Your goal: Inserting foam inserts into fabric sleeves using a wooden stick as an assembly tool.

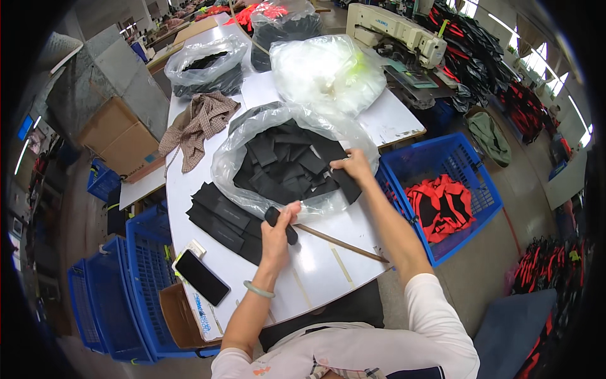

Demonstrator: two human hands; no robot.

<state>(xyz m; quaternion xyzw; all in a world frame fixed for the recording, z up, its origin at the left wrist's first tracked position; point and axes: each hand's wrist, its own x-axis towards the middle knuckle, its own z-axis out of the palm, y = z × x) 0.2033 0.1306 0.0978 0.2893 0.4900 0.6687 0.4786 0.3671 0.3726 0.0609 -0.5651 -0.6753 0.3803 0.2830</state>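
My left hand [278, 235] is closed around the black end of a tool [338, 241] with a long, narrow, brown shaft. Its shaft slants across the white table towards the near right and tapers to a tip; its exact kind is unclear. My right hand [355, 165] pinches a black fabric strip [341, 174] at the right rim of an opened clear plastic bag [230, 161]. Many folded black fabric pieces [284, 161] fill that bag. Left of my left hand, flat black strips [221, 218] lie in an overlapping row.
A phone [202, 276] lies at the near left of the table [315, 278]. A checked brown cloth [201, 126] and more plastic bags [328, 72] lie farther back. To the right stands a blue crate [445, 155] holding red and black cloth; blue crates [142, 252] also stand left.
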